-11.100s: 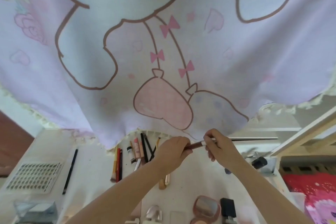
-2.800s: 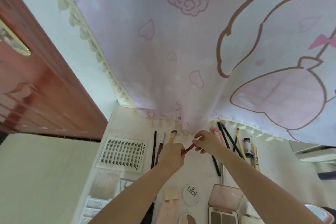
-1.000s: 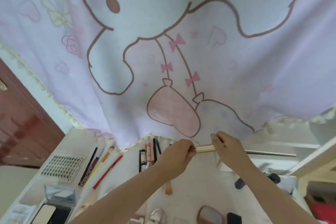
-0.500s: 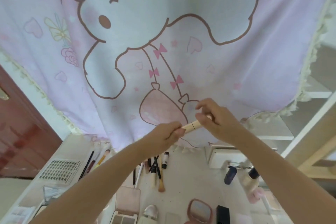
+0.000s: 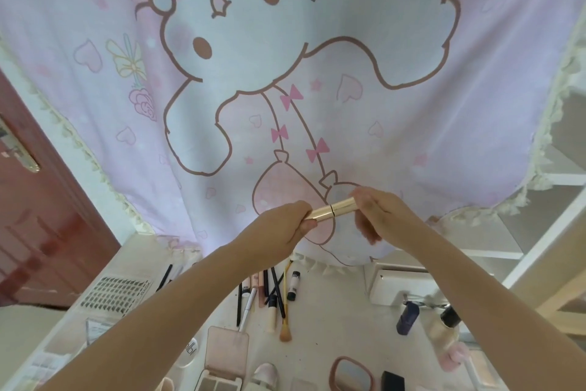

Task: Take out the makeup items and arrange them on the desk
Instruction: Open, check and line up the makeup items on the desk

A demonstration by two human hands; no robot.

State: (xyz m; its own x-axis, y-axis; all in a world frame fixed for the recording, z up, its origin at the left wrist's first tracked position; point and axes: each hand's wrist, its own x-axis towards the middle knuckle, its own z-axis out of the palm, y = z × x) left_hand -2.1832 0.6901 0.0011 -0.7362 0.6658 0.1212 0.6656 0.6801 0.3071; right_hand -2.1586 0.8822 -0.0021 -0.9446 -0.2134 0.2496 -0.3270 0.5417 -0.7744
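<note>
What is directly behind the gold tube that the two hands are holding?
Behind the shiny gold tube hangs the pink cartoon-printed curtain. Whatever lies behind that curtain is covered. The left hand and right hand hide the tube's ends.

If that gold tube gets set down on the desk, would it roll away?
Probably. The gold tube looks round and smooth, so it may roll or slip. It looks rigid, held level between left hand and right hand. A visible seam suggests its cap could separate.

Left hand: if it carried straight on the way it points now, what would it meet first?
Likely the right hand on the gold tube's far end; behind hangs the pink curtain. Depth is unclear.
</note>
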